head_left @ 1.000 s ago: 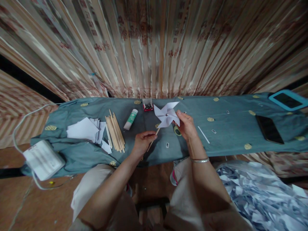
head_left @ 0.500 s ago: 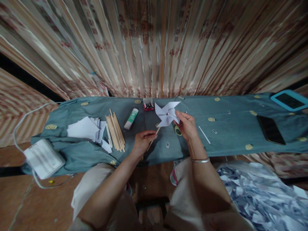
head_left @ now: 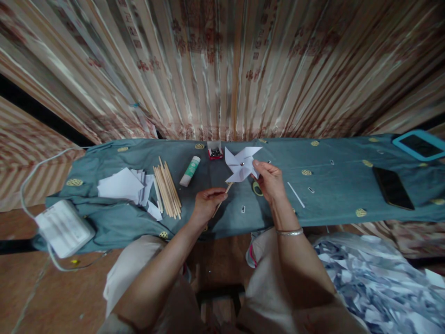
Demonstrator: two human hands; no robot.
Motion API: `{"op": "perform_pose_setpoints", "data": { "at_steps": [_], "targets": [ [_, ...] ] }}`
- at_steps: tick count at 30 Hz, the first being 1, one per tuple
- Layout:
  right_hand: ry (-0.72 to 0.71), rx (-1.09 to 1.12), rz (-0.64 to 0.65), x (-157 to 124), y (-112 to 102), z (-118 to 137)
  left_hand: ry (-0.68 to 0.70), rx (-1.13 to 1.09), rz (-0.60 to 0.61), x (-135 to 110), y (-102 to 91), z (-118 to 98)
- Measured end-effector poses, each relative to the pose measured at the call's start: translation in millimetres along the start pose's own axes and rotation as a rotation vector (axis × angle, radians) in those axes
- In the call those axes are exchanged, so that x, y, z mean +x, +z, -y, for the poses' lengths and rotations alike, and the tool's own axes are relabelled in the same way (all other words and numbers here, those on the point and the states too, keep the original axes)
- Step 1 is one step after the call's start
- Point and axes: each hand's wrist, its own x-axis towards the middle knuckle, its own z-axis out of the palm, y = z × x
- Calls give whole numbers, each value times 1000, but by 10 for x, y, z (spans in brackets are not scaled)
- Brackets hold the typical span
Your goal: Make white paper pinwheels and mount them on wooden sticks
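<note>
A white paper pinwheel (head_left: 239,170) with a shiny pin at its centre is held up over the cloth-covered table. Its thin wooden stick (head_left: 228,187) runs down into my left hand (head_left: 208,204), whose fingers are closed round it. My right hand (head_left: 270,181) pinches the right-hand blade of the pinwheel between thumb and fingers. Behind the pinwheel stands an open red box of pins (head_left: 215,152). A glue stick (head_left: 190,171) with a green label lies left of it, and a bundle of wooden sticks (head_left: 167,191) lies farther left.
White paper pieces (head_left: 121,184) are stacked at left, near a white box with a cable (head_left: 65,228). Right of my hands lie a thin white strip (head_left: 295,195), a black phone (head_left: 392,188) and a blue-framed tablet (head_left: 419,144). A bag of paper scraps (head_left: 378,283) stands below right.
Almost nothing differs. Both hands keep their hold on the pinwheel and its stick, and the whole view has shifted very slightly.
</note>
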Motion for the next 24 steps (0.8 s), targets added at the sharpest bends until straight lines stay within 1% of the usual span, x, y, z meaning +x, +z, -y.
{"op": "perform_pose_setpoints", "data": {
  "at_steps": [5,10,24],
  "targets": [
    [-16,-3,40,-12,-3,-41,19,17,-16,10,-11,9],
    [-1,-44,84,-17,-24,-100,27,19,-25,14,-3,-16],
    [32,-85,102,-49,36,-108,26,-45,-35,-4,24,-71]
  ]
}}
